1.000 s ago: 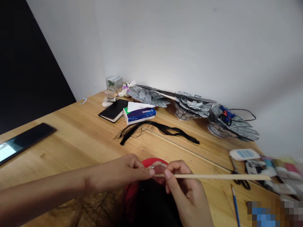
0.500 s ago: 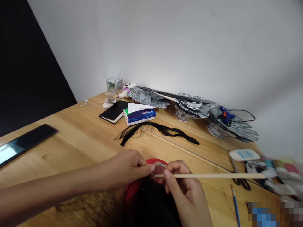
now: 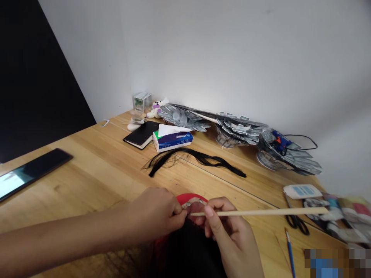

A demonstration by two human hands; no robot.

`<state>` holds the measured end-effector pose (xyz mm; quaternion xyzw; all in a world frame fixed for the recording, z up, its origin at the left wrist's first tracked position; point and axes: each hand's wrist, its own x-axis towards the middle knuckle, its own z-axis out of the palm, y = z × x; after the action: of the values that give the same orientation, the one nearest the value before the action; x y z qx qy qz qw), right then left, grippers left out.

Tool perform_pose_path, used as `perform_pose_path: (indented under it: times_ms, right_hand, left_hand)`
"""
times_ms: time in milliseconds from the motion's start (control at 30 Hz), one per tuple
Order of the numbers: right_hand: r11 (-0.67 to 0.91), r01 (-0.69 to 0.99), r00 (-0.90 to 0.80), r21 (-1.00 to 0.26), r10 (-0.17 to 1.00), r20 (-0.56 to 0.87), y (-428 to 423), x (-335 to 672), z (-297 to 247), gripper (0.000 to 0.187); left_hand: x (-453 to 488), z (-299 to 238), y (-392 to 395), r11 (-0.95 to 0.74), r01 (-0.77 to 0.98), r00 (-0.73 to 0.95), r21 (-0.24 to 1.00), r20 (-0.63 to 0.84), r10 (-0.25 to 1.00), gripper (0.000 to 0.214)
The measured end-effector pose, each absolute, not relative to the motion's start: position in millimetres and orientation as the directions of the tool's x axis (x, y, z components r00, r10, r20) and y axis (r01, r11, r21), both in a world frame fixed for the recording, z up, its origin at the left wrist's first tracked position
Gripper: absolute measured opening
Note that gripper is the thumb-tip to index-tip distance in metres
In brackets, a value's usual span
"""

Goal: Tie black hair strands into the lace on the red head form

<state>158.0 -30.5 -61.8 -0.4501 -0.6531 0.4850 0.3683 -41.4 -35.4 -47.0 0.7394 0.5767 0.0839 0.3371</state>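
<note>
My right hand (image 3: 232, 231) grips a pale wooden stick (image 3: 269, 212) between thumb and fingers, its pointed end toward the left. The tip meets or nearly meets a pinkish-red, mesh-like patch (image 3: 196, 207) with small metal clips at its upper edge. Black hair (image 3: 188, 251) hangs below the patch, and a red rim (image 3: 185, 198) curves behind it. At the patch's left side my left hand (image 3: 159, 212) is closed, thumb against curled forefinger; what it pinches is too small to make out.
A loose black hair strand (image 3: 199, 156) lies ahead, before a tissue pack (image 3: 174, 141) and black notebook (image 3: 142, 134). Grey paper models (image 3: 237, 131) line the wall. Right: scissors (image 3: 297, 223), a blue paintbrush (image 3: 290, 253), a white bottle (image 3: 303, 191). Left: a phone-like dark slab (image 3: 37, 170).
My left hand has turned and its fingers have curled in closer, uncovering more of the patch's clipped edge. My right hand and the stick have shifted slightly to the right. The whole view has moved a little.
</note>
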Motion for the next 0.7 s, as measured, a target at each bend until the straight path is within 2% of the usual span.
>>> perform_pose_path:
  times_ms: [267, 500, 700]
  right_hand:
    - [0.115, 0.256, -0.338, -0.960, 0.941, 0.023, -30, 159, -61, 0.040]
    - [0.127, 0.217, -0.344, -0.968, 0.938, 0.046, -31, 158, -60, 0.035]
    - [0.109, 0.225, -0.338, -0.968, 0.941, 0.028, -31, 159, -62, 0.036]
  left_hand:
    - [-47, -49, -41, -0.380, 0.765, 0.452, 0.520, -0.013, 0.892, 0.017]
    - [-55, -62, -50, -0.530, 0.578, 0.531, 0.621, 0.207, 0.822, 0.022]
    - [-57, -61, -46, -0.557, 0.479, 0.527, 0.679, 0.285, 0.801, 0.027]
